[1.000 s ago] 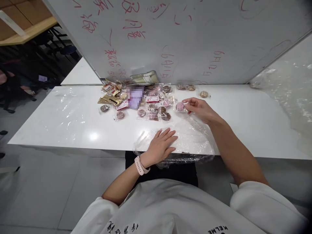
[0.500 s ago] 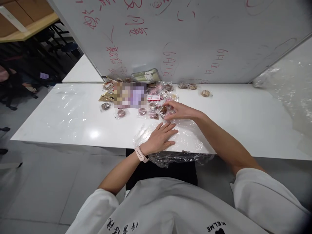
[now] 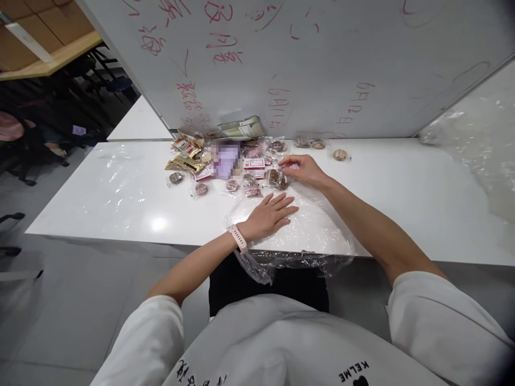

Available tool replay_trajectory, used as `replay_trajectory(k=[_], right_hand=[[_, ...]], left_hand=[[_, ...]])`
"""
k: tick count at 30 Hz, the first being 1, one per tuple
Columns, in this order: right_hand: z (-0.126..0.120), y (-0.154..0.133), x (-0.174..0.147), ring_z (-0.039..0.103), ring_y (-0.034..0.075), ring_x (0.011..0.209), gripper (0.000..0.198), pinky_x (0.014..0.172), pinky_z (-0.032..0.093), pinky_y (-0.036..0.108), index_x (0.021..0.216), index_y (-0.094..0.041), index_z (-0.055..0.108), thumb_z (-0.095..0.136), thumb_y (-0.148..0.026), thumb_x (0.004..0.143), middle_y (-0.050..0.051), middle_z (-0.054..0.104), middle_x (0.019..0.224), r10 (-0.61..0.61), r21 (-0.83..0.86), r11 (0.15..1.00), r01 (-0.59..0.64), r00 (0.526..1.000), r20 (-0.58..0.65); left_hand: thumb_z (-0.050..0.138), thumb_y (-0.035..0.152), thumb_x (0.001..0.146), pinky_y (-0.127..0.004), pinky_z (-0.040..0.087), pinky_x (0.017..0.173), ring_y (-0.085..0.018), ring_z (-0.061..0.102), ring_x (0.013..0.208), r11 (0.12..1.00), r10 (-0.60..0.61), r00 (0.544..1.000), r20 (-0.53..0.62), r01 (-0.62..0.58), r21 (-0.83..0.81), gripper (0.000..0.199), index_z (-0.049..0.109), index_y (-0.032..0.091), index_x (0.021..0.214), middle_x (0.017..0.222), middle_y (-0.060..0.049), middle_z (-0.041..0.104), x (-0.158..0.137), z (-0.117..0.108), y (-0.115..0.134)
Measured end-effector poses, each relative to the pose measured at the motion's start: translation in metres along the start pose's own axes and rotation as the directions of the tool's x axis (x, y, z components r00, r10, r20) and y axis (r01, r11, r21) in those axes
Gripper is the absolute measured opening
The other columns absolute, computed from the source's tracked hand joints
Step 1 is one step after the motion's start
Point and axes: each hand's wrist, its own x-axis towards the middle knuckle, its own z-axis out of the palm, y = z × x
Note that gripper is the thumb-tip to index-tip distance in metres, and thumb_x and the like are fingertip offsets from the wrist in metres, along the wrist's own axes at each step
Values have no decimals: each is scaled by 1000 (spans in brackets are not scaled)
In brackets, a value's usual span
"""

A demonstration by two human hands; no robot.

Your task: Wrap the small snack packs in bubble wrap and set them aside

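Note:
My left hand [image 3: 271,215], with a pale pink watch strap [image 3: 238,239] on its wrist, lies flat with fingers spread on a clear plastic bag [image 3: 317,220]. The bag hangs over the table's front edge. Beyond it, my right hand [image 3: 308,170] has its fingers curled around a small pinkish wrapped piece [image 3: 295,166], mostly hidden by them. Just left of those fingertips sits a brown wrapped snack [image 3: 276,179]. Other wrapped snacks lie nearby, including a round one [image 3: 232,185] and a pink one [image 3: 253,191]. A red-and-white packet [image 3: 254,163] rests among them.
Gold packets [image 3: 185,163] and a purple packet [image 3: 227,161] form the pile's left side. Behind it, a green pack [image 3: 241,127] leans on the whiteboard [image 3: 314,64]. One round wrapped snack [image 3: 340,155] lies apart on the white table [image 3: 402,214]. Clear plastic sheeting [image 3: 478,139] covers the right end.
My right hand has moved slightly right and back from the brown snack, its fingers now closed round a pinkish piece. My left hand stays flat on the bag, shifted slightly. The view has tilted a little.

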Motion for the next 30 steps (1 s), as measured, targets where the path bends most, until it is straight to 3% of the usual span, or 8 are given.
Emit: replay_trajectory(k=[5, 10, 14, 17, 21, 25, 27, 30], right_hand=[[-26, 0, 3, 61, 17, 80, 23, 80, 48, 34, 94, -21, 75, 70, -30, 73, 2, 71, 88, -74, -54, 997, 64, 972, -223], [-66, -15, 1, 57, 15, 71, 21, 70, 47, 31, 93, -21, 73, 70, -32, 76, 1, 67, 80, -189, -170, 978, 124, 873, -450], [-98, -37, -16, 55, 15, 73, 22, 68, 46, 31, 95, -22, 71, 73, -37, 79, 3, 66, 83, -251, -206, 964, 167, 822, -511], [-107, -48, -39, 51, 12, 70, 25, 62, 42, 29, 98, -22, 70, 76, -36, 79, 3, 63, 85, -188, -46, 981, 191, 848, -496], [-82, -48, -81, 43, 8, 57, 29, 51, 35, 26, 99, -23, 69, 79, -34, 74, 0, 59, 81, 121, 341, 939, -46, 972, -202], [-32, -41, -123, 39, 8, 52, 37, 49, 34, 27, 100, -22, 68, 78, -43, 72, -1, 58, 71, 367, 434, 807, -400, 916, 160], [-11, -37, -140, 47, 11, 59, 36, 54, 40, 29, 100, -22, 68, 75, -47, 75, 1, 60, 75, 391, 370, 831, -416, 909, 144], [8, -30, -155, 61, 19, 83, 30, 74, 49, 36, 105, -24, 67, 66, -48, 85, 5, 66, 94, 267, 84, 960, -267, 964, 11]], left_hand=[[15, 42, 107, -40, 3, 128, -16, 7, 156, 1000, 13, 999, 44, -13, 1, 55, 28, 22, 156, 166, 0, 22, 18, -8, -12], [12, 46, 105, -39, -1, 128, -15, 3, 156, 999, 38, 997, 72, -39, 10, 60, 17, 21, 159, 167, 0, 16, 55, -17, -33], [15, 48, 104, -40, 0, 128, -17, 3, 156, 998, 59, 995, 81, -62, 33, 62, 17, 20, 159, 168, -1, 15, 92, -22, -54], [22, 45, 104, -43, 4, 128, -19, 8, 156, 995, 67, 995, 71, -71, 65, 61, 23, 17, 158, 167, -3, 19, 119, -25, -67], [35, 38, 102, -48, 11, 127, -22, 16, 155, 986, 136, 991, 12, -136, 95, 55, 37, 15, 152, 163, -7, 31, 146, -28, -77], [38, 22, 99, -49, 22, 125, -25, 25, 152, 984, 156, 982, -106, -145, 106, 46, 48, 11, 143, 155, -11, 44, 146, -42, -74], [36, 15, 98, -52, 29, 122, -25, 29, 150, 986, 148, 969, -196, -129, 105, 46, 49, 15, 141, 154, -9, 45, 129, -53, -64], [34, 14, 99, -55, 35, 117, -25, 34, 147, 993, 112, 940, -323, -92, 76, 43, 48, 18, 140, 152, -9, 47, 85, -63, -33]])
